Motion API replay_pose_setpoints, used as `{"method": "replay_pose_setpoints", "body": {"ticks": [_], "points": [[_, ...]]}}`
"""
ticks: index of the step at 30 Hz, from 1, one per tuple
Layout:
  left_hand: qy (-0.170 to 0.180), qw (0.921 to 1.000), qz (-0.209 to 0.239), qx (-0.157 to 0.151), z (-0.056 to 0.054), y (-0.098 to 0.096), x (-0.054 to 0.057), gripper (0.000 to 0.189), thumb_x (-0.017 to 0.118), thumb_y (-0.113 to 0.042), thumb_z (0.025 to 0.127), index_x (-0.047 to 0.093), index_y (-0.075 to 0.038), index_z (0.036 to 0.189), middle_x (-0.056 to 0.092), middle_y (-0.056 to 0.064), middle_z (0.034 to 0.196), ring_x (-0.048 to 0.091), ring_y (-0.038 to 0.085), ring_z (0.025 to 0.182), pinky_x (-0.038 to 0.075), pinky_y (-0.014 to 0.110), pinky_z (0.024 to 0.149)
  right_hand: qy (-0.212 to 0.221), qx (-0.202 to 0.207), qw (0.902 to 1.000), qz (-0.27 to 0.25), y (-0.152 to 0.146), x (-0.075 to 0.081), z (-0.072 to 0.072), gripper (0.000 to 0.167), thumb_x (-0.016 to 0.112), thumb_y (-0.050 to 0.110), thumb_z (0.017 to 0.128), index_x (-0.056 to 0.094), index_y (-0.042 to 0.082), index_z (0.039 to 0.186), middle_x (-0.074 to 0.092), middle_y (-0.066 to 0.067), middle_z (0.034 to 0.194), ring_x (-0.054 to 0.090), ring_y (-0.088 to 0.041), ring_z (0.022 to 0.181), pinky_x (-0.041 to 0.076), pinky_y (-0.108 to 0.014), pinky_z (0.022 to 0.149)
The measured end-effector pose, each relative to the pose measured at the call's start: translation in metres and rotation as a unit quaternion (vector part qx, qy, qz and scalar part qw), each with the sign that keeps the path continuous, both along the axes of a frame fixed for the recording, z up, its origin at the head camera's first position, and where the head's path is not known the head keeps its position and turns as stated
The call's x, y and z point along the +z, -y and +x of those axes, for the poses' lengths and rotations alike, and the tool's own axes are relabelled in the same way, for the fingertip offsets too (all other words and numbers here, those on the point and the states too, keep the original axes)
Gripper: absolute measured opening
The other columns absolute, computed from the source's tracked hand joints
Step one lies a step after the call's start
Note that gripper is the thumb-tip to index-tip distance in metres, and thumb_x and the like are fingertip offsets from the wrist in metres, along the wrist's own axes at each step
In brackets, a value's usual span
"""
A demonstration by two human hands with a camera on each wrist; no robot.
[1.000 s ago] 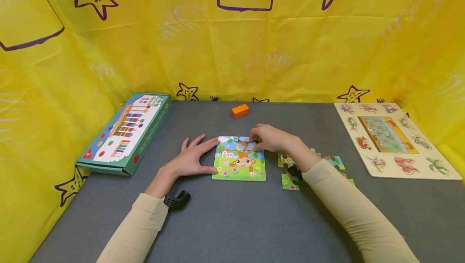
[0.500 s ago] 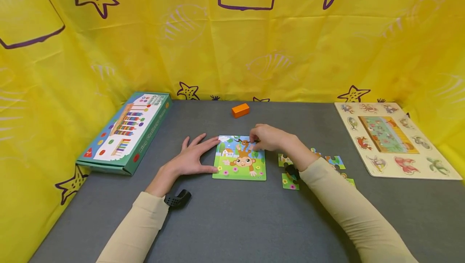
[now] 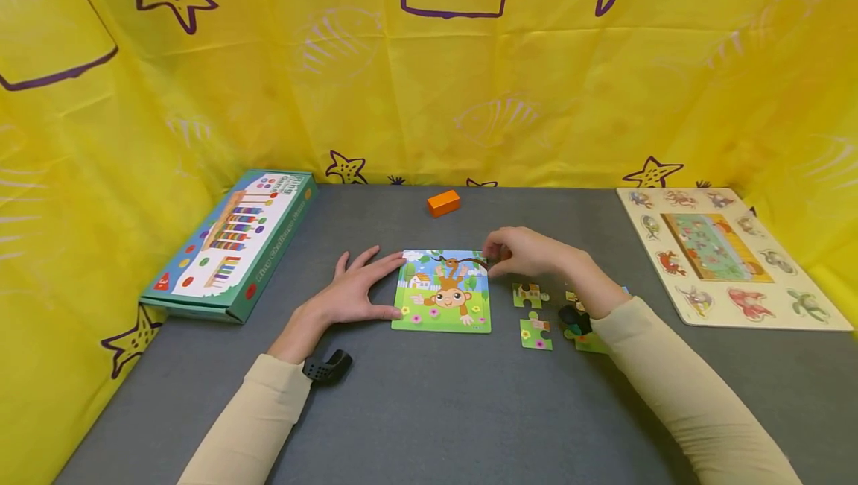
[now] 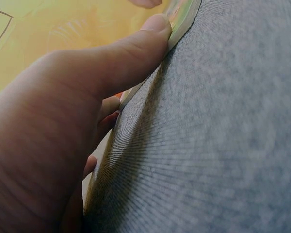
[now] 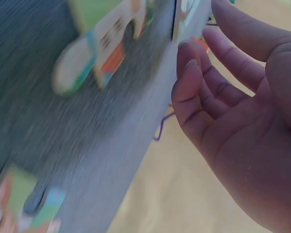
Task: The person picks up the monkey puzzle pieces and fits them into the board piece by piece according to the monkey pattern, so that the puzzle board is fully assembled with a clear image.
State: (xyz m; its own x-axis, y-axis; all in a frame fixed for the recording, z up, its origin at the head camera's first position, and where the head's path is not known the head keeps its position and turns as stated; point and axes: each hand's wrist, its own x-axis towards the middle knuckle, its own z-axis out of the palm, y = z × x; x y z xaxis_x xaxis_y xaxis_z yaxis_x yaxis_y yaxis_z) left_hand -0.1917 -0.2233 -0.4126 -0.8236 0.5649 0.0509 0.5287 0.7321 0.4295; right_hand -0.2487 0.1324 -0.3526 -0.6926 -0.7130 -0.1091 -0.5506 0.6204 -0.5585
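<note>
Left hand [image 3: 351, 295] outspread against the monkey puzzle [image 3: 439, 299], right hand [image 3: 529, 252] loosely curled, apparently empty, green box [image 3: 234, 246] closed.

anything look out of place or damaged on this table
Nothing looks spilled or damaged. One mild oddity: the small orange rectangular block sits alone beyond the square colourful monkey puzzle, its plain chunky shape unlike the flat printed pieces.

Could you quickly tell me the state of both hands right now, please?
Left hand: open, touching the left edge of the monkey puzzle.
Right hand: open, loosely curled, with nothing visible in its grasp.
</note>
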Motion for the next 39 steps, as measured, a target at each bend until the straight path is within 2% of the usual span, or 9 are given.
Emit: {"method": "replay_pose_setpoints", "body": {"ticks": [11, 16, 23, 27, 29, 33, 39], "points": [[-0.002, 1.0000, -0.002, 0.003, 0.000, 0.000, -0.001, 0.093, 0.075, -0.060, 0.082, 0.038, -0.020, 0.158, 0.030, 0.000, 0.164, 0.011, 0.038, 0.151, -0.007, 0.072, 0.107, 0.024, -0.018, 0.9992, 0.027, -0.044, -0.003, 0.019, 0.025, 0.079, 0.016, 0.090, 0.067, 0.003, 0.107, 0.063, 0.000, 0.090, 0.057, -0.017, 0.082, 0.049, -0.036, 0.076], [0.001, 1.0000, -0.005, 0.005, -0.001, 0.001, -0.001, 0.094, 0.074, -0.062, 0.082, 0.037, -0.022, 0.159, 0.029, -0.002, 0.164, 0.010, 0.037, 0.151, -0.008, 0.071, 0.108, 0.005, -0.013, 0.9992, 0.038, -0.054, -0.004, 0.029, 0.023, 0.081, 0.018, 0.088, 0.066, 0.005, 0.100, 0.061, 0.000, 0.087, 0.055, -0.015, 0.078, 0.048, -0.034, 0.072], [0.001, 0.9999, -0.009, 0.005, -0.001, 0.001, 0.000, 0.094, 0.074, -0.062, 0.082, 0.037, -0.021, 0.159, 0.029, -0.001, 0.164, 0.010, 0.037, 0.151, -0.007, 0.072, 0.108, -0.022, -0.016, 0.9987, 0.044, -0.057, -0.011, 0.037, 0.031, 0.084, 0.024, 0.085, 0.063, 0.006, 0.098, 0.054, -0.003, 0.089, 0.051, -0.017, 0.078, 0.047, -0.032, 0.068], [0.005, 0.9999, -0.010, 0.006, 0.001, 0.000, 0.002, 0.094, 0.074, -0.061, 0.082, 0.037, -0.021, 0.159, 0.029, -0.001, 0.164, 0.010, 0.037, 0.151, -0.007, 0.072, 0.108, -0.028, -0.017, 0.9988, 0.036, -0.057, -0.014, 0.039, 0.031, 0.084, 0.022, 0.085, 0.060, 0.006, 0.096, 0.053, -0.001, 0.085, 0.048, -0.015, 0.075, 0.043, -0.032, 0.069], [0.004, 0.9999, -0.009, 0.005, 0.001, -0.001, 0.003, 0.094, 0.074, -0.061, 0.082, 0.037, -0.021, 0.159, 0.029, 0.000, 0.164, 0.011, 0.037, 0.151, -0.007, 0.072, 0.108, -0.004, -0.026, 0.9994, 0.024, -0.058, -0.014, 0.039, 0.027, 0.081, 0.018, 0.088, 0.057, 0.006, 0.096, 0.053, -0.001, 0.081, 0.049, -0.014, 0.067, 0.045, -0.031, 0.061], [0.004, 1.0000, -0.006, 0.006, 0.002, -0.001, 0.002, 0.093, 0.075, -0.060, 0.083, 0.038, -0.020, 0.158, 0.030, 0.000, 0.164, 0.010, 0.037, 0.151, -0.007, 0.072, 0.108, 0.038, -0.028, 0.9989, -0.010, -0.059, -0.009, 0.037, 0.014, 0.071, 0.011, 0.096, 0.057, 0.006, 0.098, 0.056, 0.000, 0.080, 0.050, -0.015, 0.063, 0.045, -0.030, 0.057], [0.007, 0.9999, -0.007, 0.009, 0.002, -0.002, 0.002, 0.094, 0.076, -0.060, 0.082, 0.037, -0.021, 0.159, 0.029, -0.002, 0.164, 0.009, 0.035, 0.152, -0.007, 0.070, 0.109, 0.055, -0.010, 0.9977, -0.039, -0.052, -0.003, 0.023, 0.004, 0.063, 0.006, 0.100, 0.060, 0.006, 0.098, 0.060, -0.001, 0.083, 0.052, -0.018, 0.072, 0.044, -0.033, 0.066]]}}
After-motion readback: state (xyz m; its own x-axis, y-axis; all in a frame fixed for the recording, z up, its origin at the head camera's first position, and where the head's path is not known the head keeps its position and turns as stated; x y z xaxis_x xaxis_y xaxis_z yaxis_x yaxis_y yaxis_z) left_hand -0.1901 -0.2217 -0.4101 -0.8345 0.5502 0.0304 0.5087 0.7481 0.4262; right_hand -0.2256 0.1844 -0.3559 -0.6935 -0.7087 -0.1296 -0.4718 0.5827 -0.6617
